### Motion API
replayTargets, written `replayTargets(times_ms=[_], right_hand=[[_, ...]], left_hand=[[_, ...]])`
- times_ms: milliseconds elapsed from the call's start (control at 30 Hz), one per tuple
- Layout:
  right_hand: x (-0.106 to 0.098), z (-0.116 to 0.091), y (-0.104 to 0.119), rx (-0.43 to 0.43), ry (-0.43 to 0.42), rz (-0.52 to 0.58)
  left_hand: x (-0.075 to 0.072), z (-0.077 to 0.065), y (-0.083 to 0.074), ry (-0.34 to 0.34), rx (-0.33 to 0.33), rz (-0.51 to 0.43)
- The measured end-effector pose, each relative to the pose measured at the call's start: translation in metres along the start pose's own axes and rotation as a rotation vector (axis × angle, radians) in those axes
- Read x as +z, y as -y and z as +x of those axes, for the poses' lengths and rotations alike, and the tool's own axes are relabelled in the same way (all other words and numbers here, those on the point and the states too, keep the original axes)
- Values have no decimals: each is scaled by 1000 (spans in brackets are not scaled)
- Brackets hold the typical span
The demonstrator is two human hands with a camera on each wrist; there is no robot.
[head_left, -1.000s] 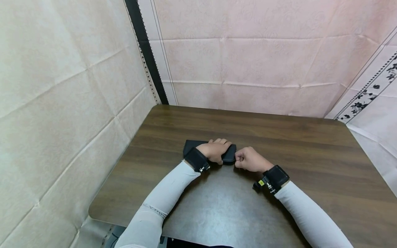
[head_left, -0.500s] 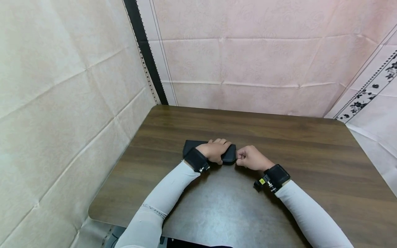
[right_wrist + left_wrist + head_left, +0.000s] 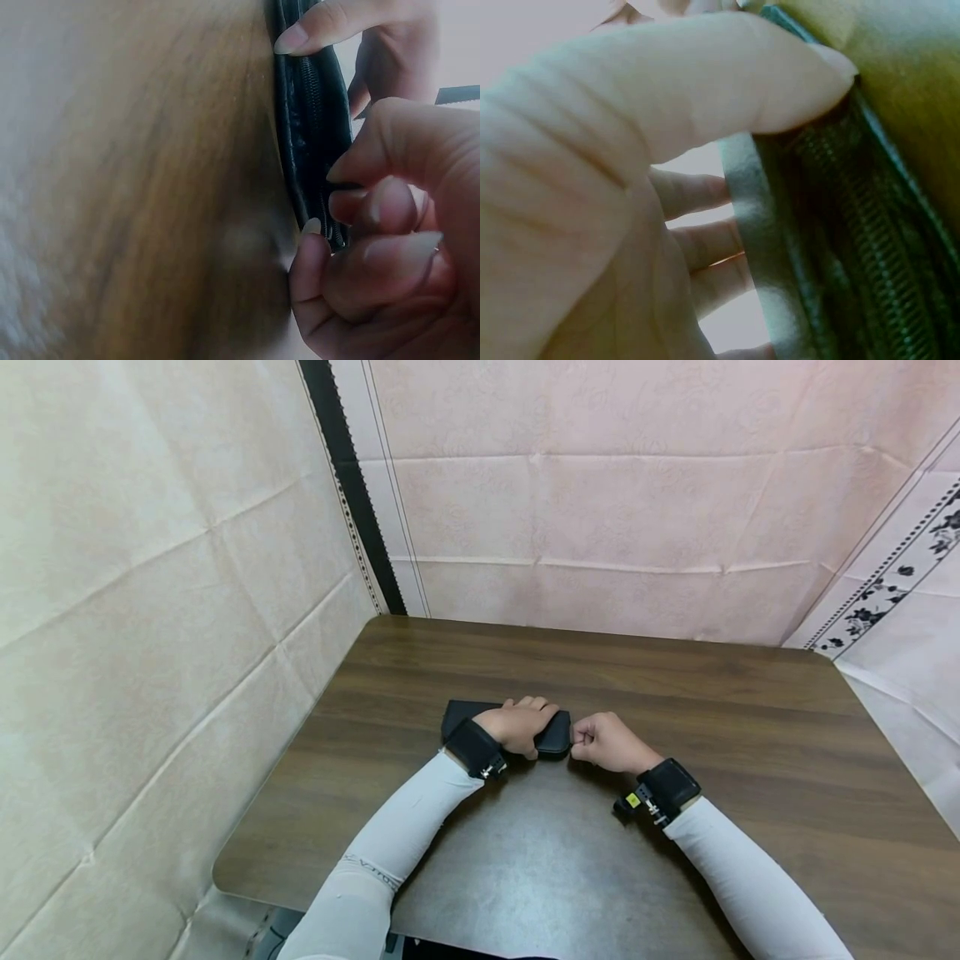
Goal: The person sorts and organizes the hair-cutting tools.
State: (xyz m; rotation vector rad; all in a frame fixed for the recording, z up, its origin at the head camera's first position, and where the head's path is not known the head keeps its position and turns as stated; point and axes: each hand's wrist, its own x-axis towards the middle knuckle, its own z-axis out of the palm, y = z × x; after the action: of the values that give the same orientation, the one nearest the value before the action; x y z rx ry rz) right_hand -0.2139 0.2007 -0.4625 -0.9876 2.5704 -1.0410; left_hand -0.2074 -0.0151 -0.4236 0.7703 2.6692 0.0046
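A flat black zippered case (image 3: 556,737) with a leather-like surface lies on the table. My left hand (image 3: 517,727) grips it, the thumb (image 3: 780,75) across the zipper edge and the other fingers over the top and far side. Dark zipper teeth (image 3: 885,277) run along the near edge in the left wrist view. My right hand (image 3: 611,745) is at the case's right end. In the right wrist view its thumb and forefinger pinch a small dark piece at the zipper, which looks like the pull; the fingers mostly hide it. The zipper there appears closed along the visible stretch.
The brown wood-grain table (image 3: 675,693) has rounded corners. Pale cloth (image 3: 600,510) hangs behind it and on the left. A black strap with a small camera (image 3: 667,789) sits on each wrist.
My right hand has shifted very slightly to the right since the earliest frame. The left hand and the case stay where they were.
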Motion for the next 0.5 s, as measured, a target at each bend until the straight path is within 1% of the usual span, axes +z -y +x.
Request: replayTargets(times_ms=[167, 267, 500], right_hand=[[1, 0, 0, 12, -3, -10], [1, -1, 0, 19, 12, -19], [-3, -4, 5, 51, 102, 2]], left_hand=[[0, 0, 0, 3, -2, -2], [1, 1, 0, 5, 0, 0], [-2, -1, 2, 5, 31, 19]])
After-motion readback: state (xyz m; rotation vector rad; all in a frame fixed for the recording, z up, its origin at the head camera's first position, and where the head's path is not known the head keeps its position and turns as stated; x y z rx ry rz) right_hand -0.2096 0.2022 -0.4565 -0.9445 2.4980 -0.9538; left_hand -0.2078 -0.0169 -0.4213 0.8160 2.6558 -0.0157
